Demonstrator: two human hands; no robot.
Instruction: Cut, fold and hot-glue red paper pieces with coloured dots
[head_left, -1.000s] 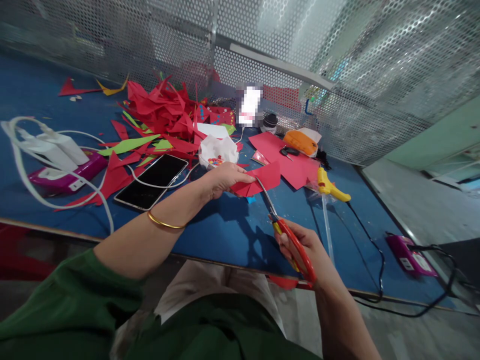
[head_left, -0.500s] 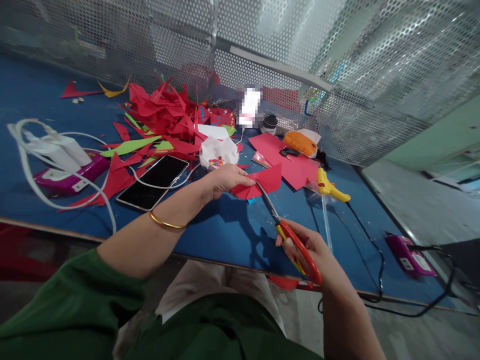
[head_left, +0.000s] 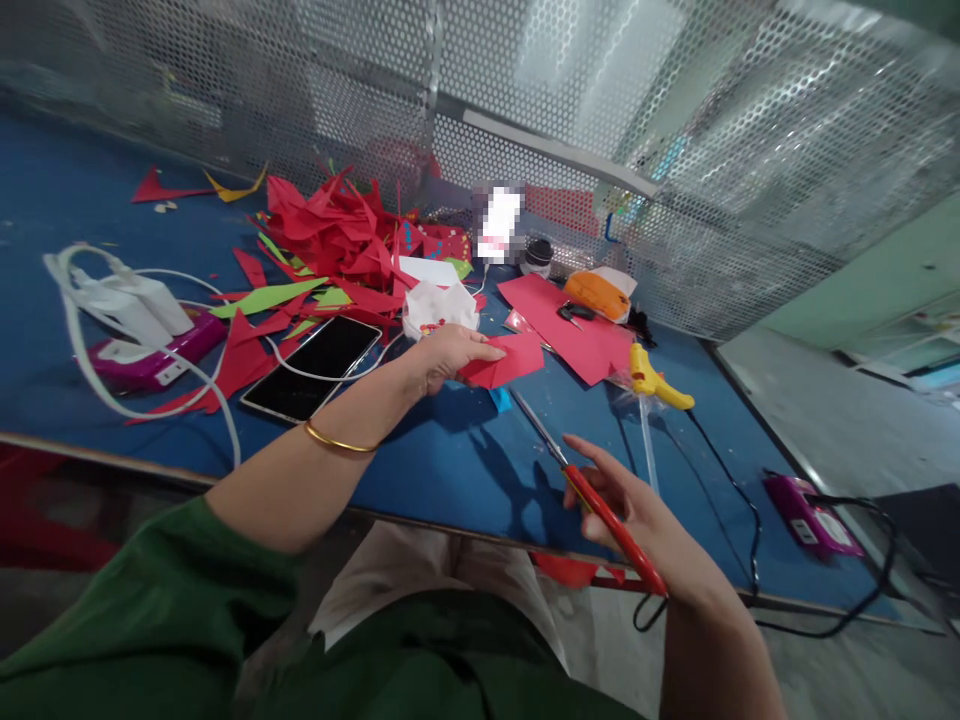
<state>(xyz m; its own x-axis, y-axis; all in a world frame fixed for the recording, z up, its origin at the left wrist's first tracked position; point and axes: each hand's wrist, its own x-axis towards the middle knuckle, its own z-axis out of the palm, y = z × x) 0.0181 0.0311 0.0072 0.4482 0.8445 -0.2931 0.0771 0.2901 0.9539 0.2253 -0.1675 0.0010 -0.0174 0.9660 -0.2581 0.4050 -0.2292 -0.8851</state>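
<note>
My left hand (head_left: 454, 355) pinches a folded piece of red paper (head_left: 517, 362) above the blue table, just in front of a white-lined bowl (head_left: 441, 306). Red-handled scissors (head_left: 611, 520) are in my right hand (head_left: 626, 505), with the index finger stretched along them. Their blades look closed and point up and left, a little below the paper and apart from it. A small light-blue scrap (head_left: 500, 400) lies below the red paper.
Red and green scraps (head_left: 330, 230) are heaped behind a dark phone (head_left: 313, 368). White chargers and a purple power strip (head_left: 161, 355) sit left. To the right are red sheets (head_left: 589, 345), an orange item (head_left: 598, 294) and a yellow glue gun (head_left: 656, 380) with a cord.
The scissors have come away from the red paper and their blades have closed. My right hand has moved slightly right and down. The red paper looks shorter at its right end.
</note>
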